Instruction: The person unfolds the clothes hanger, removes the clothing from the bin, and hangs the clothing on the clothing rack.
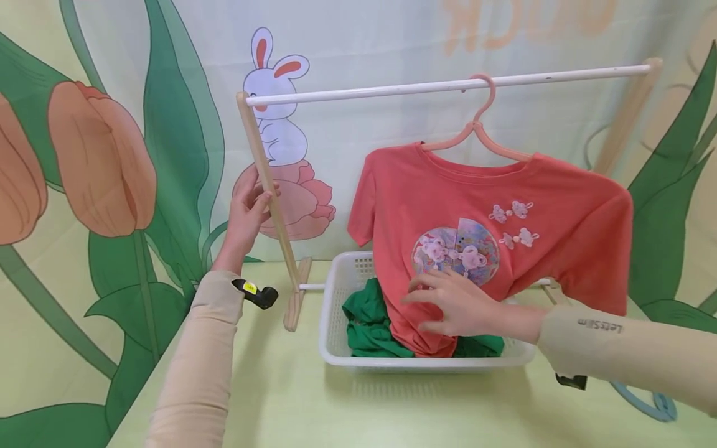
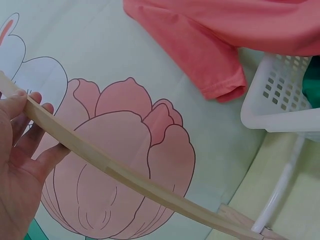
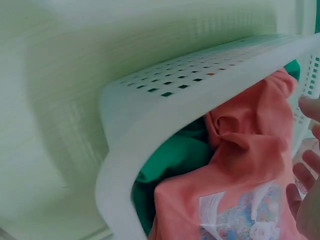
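A coral-red T-shirt (image 1: 566,211) with a round patterned patch hangs on a pink hanger (image 1: 498,147), hooked over the white rod (image 1: 358,94) of a clothes rack. Its lower part droops into a white plastic basket (image 1: 420,363), over green cloth (image 1: 370,339). My left hand (image 1: 246,208) holds the rack's left wooden post (image 2: 117,172), thumb on one side and fingers on the other. In front of the shirt's patch is my right hand (image 1: 462,305), fingers spread and loosely bent, nothing gripped. The right wrist view shows its fingers (image 3: 305,175) beside the bunched shirt.
The rack's right post (image 1: 630,118) rises behind the shirt. A wooden foot (image 1: 297,298) stands on the pale table (image 1: 280,398), left of the basket. Near my right forearm lies a blue hanger (image 1: 644,407). Behind everything hangs a printed backdrop (image 1: 358,37) with tulips and a rabbit.
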Demonstrator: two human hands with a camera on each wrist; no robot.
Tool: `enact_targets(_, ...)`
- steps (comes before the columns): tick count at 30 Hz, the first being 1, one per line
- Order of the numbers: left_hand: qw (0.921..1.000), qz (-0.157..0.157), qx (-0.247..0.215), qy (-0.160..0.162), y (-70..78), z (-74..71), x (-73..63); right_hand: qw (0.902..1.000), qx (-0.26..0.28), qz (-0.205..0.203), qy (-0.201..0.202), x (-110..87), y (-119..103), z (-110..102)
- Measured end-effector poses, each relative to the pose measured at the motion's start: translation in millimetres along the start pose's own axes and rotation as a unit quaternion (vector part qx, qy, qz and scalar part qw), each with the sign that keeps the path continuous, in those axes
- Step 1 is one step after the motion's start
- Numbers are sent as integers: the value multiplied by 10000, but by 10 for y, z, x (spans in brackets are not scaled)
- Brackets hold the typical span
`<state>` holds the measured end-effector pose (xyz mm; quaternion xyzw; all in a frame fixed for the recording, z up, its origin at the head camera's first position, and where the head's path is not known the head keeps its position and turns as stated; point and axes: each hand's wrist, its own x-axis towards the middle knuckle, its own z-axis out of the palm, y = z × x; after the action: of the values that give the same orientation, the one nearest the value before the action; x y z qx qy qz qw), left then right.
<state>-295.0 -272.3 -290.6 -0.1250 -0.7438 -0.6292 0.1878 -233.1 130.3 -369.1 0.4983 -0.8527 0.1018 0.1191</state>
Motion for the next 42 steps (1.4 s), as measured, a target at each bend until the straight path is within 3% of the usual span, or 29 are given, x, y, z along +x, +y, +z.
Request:
enact_targets(9,10000,-35,-1,12,12,6,21,9937,-321,-284,-1035,9,164,209)
enact_targets(13,10000,-59,19,32,2,9,21,9917,44,-410,-1218,70,250,233)
enact_targets(16,10000,-57,1,26,-16,5,19,9916,476,-293,-1169,167,320,109)
enact_targets(23,10000,-11,-41,44,-43,-16,11,9970,544,106,-534,408,616,-342)
enact_targets(27,10000,4,-49,46,-36,-26,4,9957,625,646,-211,471,862,-568)
enact_targets(31,10000,-28,-22,42,-29,-26,-6,9888,499,1364,357,486,1111,-756)
enact_targets(34,10000,-18,-4,40,-23,-20,-6,9793,273,1809,861,487,1278,-841)
enact_targets(37,10000,-17,-30,22,-17,-13,-3,9724,63,1998,1202,488,1411,-858)
enact_targets(42,10000,-12,-45,28,-7,-3,2,9671,-8,2173,1322,468,1537,-787)
